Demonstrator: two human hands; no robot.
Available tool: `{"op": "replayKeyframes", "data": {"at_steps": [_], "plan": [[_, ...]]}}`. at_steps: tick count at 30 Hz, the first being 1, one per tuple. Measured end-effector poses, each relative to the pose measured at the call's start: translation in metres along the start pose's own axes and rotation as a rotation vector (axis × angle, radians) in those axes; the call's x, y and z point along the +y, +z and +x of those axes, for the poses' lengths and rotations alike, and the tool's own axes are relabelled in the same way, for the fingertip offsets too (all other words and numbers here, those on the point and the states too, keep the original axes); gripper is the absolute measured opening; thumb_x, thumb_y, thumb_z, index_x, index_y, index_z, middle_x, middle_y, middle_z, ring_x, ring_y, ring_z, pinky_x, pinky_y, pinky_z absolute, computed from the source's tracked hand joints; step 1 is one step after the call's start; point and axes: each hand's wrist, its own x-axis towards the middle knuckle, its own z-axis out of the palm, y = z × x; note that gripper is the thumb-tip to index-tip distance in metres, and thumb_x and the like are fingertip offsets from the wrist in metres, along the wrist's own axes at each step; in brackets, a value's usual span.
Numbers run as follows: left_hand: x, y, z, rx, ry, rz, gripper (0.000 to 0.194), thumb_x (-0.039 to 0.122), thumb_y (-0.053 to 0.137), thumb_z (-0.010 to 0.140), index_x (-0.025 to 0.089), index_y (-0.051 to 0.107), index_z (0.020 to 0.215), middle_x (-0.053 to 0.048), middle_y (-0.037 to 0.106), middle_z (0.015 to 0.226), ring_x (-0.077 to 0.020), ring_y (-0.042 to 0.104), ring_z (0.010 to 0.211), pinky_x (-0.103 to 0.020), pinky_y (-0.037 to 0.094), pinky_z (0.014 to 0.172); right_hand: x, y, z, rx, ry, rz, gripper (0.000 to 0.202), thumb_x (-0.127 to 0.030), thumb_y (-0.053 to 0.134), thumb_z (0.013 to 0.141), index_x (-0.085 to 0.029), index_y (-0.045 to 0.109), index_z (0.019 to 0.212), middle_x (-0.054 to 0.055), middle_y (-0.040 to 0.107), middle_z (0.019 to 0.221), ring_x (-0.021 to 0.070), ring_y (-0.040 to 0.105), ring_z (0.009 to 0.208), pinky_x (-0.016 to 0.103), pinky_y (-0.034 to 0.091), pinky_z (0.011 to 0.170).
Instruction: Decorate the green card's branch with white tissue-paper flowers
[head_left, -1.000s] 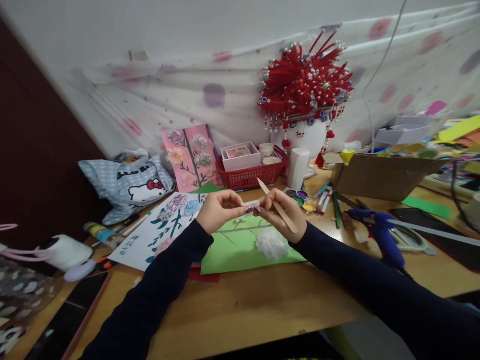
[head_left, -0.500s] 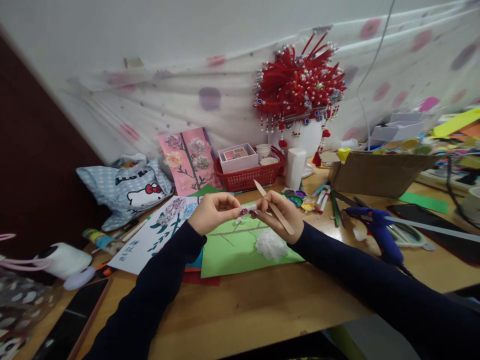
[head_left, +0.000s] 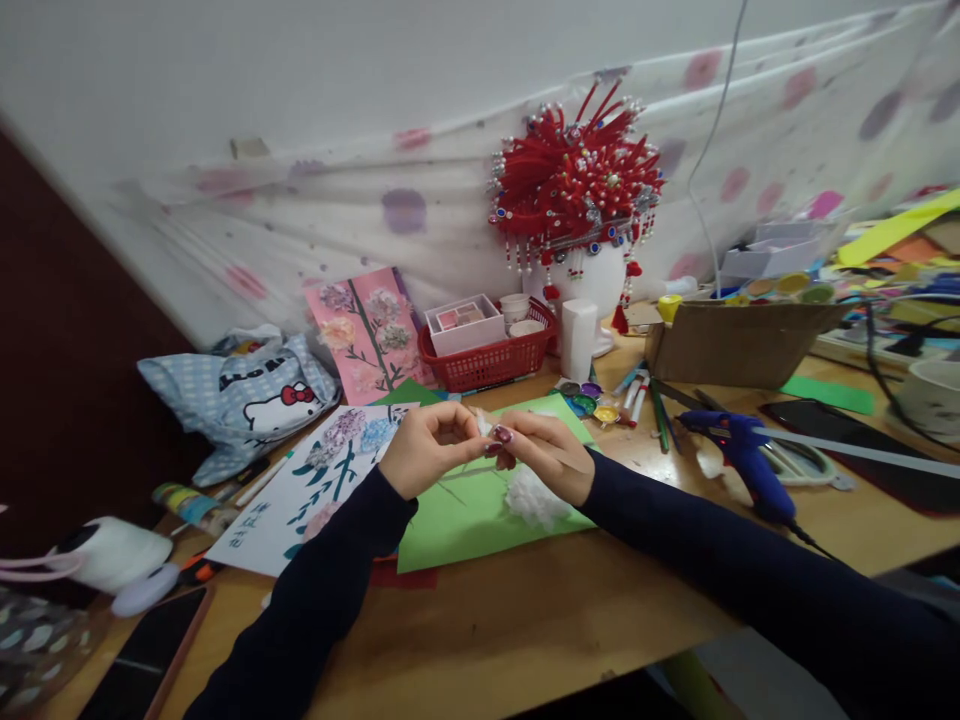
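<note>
My left hand (head_left: 431,450) pinches a small piece of thin white paper (head_left: 484,424) between thumb and fingertips. Against the same piece, the closed fingertips of my right hand (head_left: 551,450) meet those of the left. A pale wooden craft stick (head_left: 574,461) lies along my right palm, mostly hidden by the fingers. Both hands are raised over a light green sheet of paper (head_left: 457,535) with thin branch lines on it. On that sheet sits a fluffy white paper flower (head_left: 536,500), just below my right hand.
A blue hot glue gun (head_left: 739,455) lies to the right, near markers (head_left: 637,398) and paint pots (head_left: 589,400). Left are a white sheet with paper flowers (head_left: 277,500), a checked bag (head_left: 247,400) and a phone (head_left: 146,650). Behind stand a red basket (head_left: 487,365) and a red beaded headdress (head_left: 581,180).
My right hand has turned, so the craft stick, which stuck up beyond the fingers, now lies mostly hidden. The fingertips have shifted on the white paper. The whole view has shifted slightly.
</note>
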Motion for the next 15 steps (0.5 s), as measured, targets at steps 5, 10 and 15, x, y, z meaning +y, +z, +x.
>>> {"op": "replayKeyframes", "data": {"at_steps": [5, 10, 15], "plan": [[0.0058, 0.0036, -0.0037, -0.058, -0.016, 0.079, 0.03, 0.029, 0.077, 0.061, 0.013, 0.052, 0.06, 0.0, 0.057, 0.063, -0.0099, 0.054, 0.058, -0.022, 0.044, 0.057, -0.0041, 0.0, -0.0003, -0.085, 0.092, 0.125, 0.036, -0.046, 0.049, 0.085, -0.015, 0.055, 0.066, 0.001, 0.057, 0.057, 0.0101, 0.052, 0.053, 0.023, 0.044, 0.054], [0.006, 0.0035, -0.0034, -0.078, -0.012, 0.089, 0.03, 0.029, 0.078, 0.061, 0.013, 0.053, 0.06, 0.0, 0.058, 0.064, -0.0114, 0.056, 0.06, -0.024, 0.046, 0.06, -0.0017, -0.0009, 0.0, -0.099, 0.11, 0.153, 0.031, -0.042, 0.053, 0.084, -0.014, 0.057, 0.069, 0.0, 0.058, 0.058, 0.0099, 0.053, 0.054, 0.023, 0.045, 0.054], [0.0023, 0.0004, -0.0018, -0.084, -0.008, 0.013, 0.029, 0.025, 0.078, 0.06, 0.013, 0.052, 0.062, 0.0, 0.058, 0.066, -0.0106, 0.057, 0.062, -0.023, 0.047, 0.06, 0.0003, -0.001, 0.0007, -0.073, 0.098, 0.179, 0.029, -0.038, 0.052, 0.084, -0.014, 0.056, 0.068, 0.001, 0.058, 0.057, 0.0102, 0.053, 0.053, 0.024, 0.044, 0.054]]}}
